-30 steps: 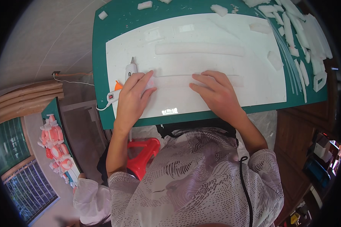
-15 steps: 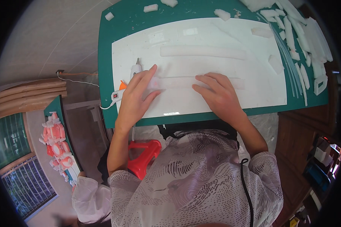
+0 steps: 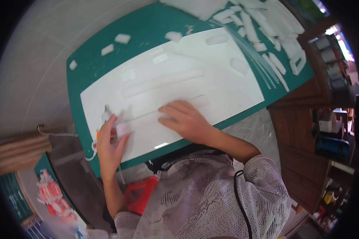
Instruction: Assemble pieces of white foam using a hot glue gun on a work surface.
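Overhead view of a work table. A green cutting mat (image 3: 107, 75) covers most of the surface, its near edge bending with the lens. On it lies a large white foam board (image 3: 211, 75), which fills the mat's middle and reaches close to the near edge. Two long white foam strips lie along the board: the upper strip (image 3: 163, 83) free, the lower strip (image 3: 147, 117) partly under the hands. The right hand (image 3: 185, 121) rests flat on the board, palm down, fingers spread narrowly and pressing the lower strip's right part. The left hand (image 3: 109, 143) sits at the board's left end, its fingers curled about a small white tool with an orange part (image 3: 107, 119); blur hides what kind of tool it is and how tightly it is gripped. A pale cord (image 3: 92, 153) loops off the mat edge just beside that hand. White foam offcuts (image 3: 267, 32) crowd the mat's far right corner, well apart from both hands; smaller scraps (image 3: 122, 38) dot the far left. A red object (image 3: 141, 193) sits below the table edge, beside the person's patterned shirt (image 3: 211, 199)
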Action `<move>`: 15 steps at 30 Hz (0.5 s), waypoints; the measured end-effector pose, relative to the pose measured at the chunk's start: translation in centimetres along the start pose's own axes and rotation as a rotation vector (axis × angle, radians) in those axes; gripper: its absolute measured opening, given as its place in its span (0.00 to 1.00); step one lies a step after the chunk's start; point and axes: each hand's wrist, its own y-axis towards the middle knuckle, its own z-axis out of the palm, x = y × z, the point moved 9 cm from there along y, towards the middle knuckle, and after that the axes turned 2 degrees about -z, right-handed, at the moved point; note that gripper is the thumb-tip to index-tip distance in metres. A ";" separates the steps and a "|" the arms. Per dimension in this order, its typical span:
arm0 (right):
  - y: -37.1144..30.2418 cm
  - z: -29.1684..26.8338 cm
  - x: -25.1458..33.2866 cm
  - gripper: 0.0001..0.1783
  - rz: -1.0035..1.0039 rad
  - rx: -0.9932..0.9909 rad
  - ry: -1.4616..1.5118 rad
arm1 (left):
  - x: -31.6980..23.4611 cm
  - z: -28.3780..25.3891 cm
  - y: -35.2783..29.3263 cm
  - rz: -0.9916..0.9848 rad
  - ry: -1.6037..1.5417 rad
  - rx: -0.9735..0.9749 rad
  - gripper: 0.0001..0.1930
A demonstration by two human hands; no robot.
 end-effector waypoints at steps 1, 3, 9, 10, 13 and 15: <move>-0.1 -0.2 0.0 0.13 0.008 0.007 -0.022 | -0.1 0.1 0.0 -0.009 0.004 0.005 0.37; -0.3 -0.4 0.1 0.12 0.020 0.008 -0.059 | -0.5 -0.1 -0.2 -0.002 0.004 0.013 0.38; -0.5 -2.4 0.1 0.08 -0.005 -0.087 -0.011 | -1.2 -0.1 -0.4 0.021 0.017 0.025 0.40; -0.7 -3.5 -0.1 0.07 0.002 -0.114 0.008 | -1.4 -0.2 -0.4 0.030 0.012 0.031 0.40; -1.9 -6.5 -2.7 0.09 0.098 -0.194 0.010 | -1.8 -1.7 -0.6 0.070 0.005 -0.010 0.38; -3.3 -9.7 -6.0 0.11 0.276 -0.311 -0.023 | -1.3 -3.5 -1.0 0.080 0.005 -0.113 0.32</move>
